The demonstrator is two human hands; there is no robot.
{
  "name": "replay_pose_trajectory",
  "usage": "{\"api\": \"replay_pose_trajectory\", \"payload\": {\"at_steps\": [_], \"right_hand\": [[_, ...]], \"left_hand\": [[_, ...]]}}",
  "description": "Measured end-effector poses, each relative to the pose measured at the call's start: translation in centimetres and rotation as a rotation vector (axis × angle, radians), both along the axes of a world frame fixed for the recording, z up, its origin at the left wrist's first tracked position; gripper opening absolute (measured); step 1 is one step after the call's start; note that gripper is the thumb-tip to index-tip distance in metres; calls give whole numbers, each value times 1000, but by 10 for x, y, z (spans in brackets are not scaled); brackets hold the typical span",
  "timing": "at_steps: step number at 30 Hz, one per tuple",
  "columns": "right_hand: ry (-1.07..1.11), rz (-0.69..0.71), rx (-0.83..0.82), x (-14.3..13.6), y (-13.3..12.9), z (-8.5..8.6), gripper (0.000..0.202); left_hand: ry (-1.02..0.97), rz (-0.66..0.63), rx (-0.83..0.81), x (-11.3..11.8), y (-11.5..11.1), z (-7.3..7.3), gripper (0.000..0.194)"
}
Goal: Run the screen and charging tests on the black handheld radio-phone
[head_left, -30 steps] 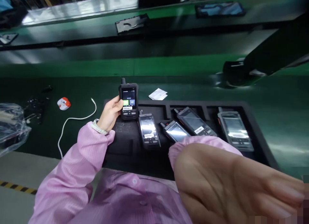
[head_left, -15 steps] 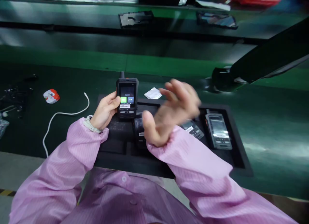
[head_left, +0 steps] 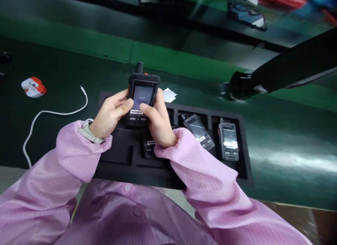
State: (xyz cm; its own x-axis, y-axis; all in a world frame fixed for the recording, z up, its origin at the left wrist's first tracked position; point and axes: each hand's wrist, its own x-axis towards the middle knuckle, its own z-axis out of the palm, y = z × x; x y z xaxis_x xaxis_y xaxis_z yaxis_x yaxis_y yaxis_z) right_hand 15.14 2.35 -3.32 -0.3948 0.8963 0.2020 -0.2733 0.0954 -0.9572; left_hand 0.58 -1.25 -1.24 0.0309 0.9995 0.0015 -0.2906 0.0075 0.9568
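Observation:
A black handheld radio (head_left: pixel 144 90) with a stubby antenna, a lit screen and a white label is held upright between both hands. My left hand (head_left: pixel 107 113) is closed around its left side, thumb at the lower left of the screen. My right hand (head_left: pixel 160 122) grips the right side, its thumb over the bottom of the screen. Below the radio lies a black foam tray (head_left: pixel 116 169). In it rest a tilted radio (head_left: pixel 198 131), a grey radio (head_left: pixel 229 141) at the right, and another radio (head_left: pixel 149 148) partly hidden by my right hand and sleeve.
A white cable (head_left: pixel 58 113) curls on the green table at left, near a red and white packet (head_left: pixel 34 87). Folded white paper (head_left: pixel 169 95) lies behind the tray. A dark arm (head_left: pixel 289 65) slants in from the right. Dark parts (head_left: pixel 247 16) sit on the shelf behind.
My right hand came down from its open, blurred pose above the tray and took the radio's right side. The radio is closer to the camera, and its screen changed from coloured buttons to a pale display.

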Motion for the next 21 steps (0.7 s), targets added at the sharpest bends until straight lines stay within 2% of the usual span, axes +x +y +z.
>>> {"api": "replay_pose_trajectory", "payload": {"at_steps": [8,15,21], "right_hand": [[92,90,-117,4,10,-9,35],[-31,21,-81,3,7,-5,31],[-20,-7,-98,1,7,-6,34]], "left_hand": [[-45,-24,-97,2,0,6,51],[-92,10,-148,4,-1,8,45],[-32,-15,-120,3,-1,7,49]]}}
